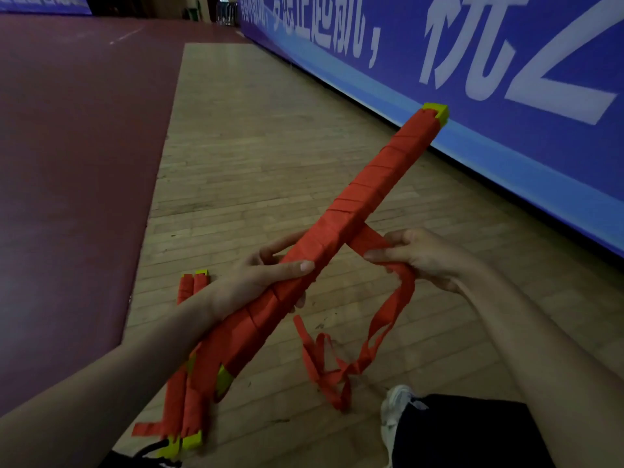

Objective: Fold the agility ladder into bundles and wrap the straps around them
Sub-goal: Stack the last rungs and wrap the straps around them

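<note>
bundle point(354, 211): long and slim, wound in red turns, yellow caps at both tips; held slanted in the air above the floor, far tip raised toward the banner, near tip low beside the left forearm.
left hand point(256, 282): curled round the lower middle of the bundle, thumb laid across its top, fingers underneath.
strap point(369, 243): red and flat; leaves the right side of the bundle just above the left hand, crosses to the right hand, then hangs in a loose loop below and right of the bundle, with its tangled end on the floor.
right hand point(429, 258): just right of the bundle, pinching the strap between thumb and fingers.
other bundles point(189, 400): two, red with yellow ends, side by side on the floor left of and below the bundle, partly hidden by the left forearm.
floor point(270, 146): pale wooden boards under and beyond the bundle.
red mat point(67, 146): dark red surface, well left of the bundle.
banner point(506, 113): blue with large white characters, right of and behind the bundle's far tip.
shoe point(393, 410): white, below and right of the bundle, next to a dark trouser leg point(472, 434).
</note>
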`<state>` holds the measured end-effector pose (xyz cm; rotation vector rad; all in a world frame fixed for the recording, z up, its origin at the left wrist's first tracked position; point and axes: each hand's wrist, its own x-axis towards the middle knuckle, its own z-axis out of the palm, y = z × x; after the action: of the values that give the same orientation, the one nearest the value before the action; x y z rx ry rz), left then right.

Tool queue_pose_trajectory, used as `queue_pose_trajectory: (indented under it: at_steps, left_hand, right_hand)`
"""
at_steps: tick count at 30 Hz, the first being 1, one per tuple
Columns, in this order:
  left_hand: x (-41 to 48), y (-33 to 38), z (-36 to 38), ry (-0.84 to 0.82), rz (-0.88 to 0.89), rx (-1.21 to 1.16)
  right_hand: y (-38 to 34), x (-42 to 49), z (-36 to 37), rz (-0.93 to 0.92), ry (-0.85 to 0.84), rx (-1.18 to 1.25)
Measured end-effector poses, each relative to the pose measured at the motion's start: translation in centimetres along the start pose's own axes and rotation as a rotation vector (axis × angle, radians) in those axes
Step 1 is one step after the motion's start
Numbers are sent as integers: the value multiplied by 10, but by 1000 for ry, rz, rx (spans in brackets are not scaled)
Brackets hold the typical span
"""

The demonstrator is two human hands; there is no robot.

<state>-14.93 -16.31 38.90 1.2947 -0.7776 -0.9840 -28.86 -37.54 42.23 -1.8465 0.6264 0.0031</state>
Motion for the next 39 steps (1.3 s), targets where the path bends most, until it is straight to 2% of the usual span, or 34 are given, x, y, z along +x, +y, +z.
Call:
queue_pose_trajectory:
  at_steps: [3,6,11,15,21,26,30,34,36,39]
  left_hand:
    - [1,-1,0,55,13,-11]
    - [2,-1,1,90,23,20]
    - [8,-10,5,186,49,187]
    - [10,-13,10,208,70,324]
    - [7,-25,7,285,251,734]
    - [2,-30,10,394,441,1306]
    - [3,-31,9,386,586,1506]
    - [0,-30,17,386,523,1433]
    - [1,-23,19,368,396,1180]
    - [6,-7,17,249,121,684]
  right_hand:
    - [-4,-1,4,-40,37,116]
    - [-7,-1,9,-26,42,73]
    - [-13,-1,20,-149,98,117]
    - [-13,5,33,-201,223,100]
    - [-10,14,40,-165,368,-3]
    - [-5,22,45,-159,363,28]
    - [-2,22,51,-126,345,129]
    - [-4,18,51,-90,332,233]
    - [-6,17,50,-69,336,270]
    - [-13,12,54,-121,297,301]
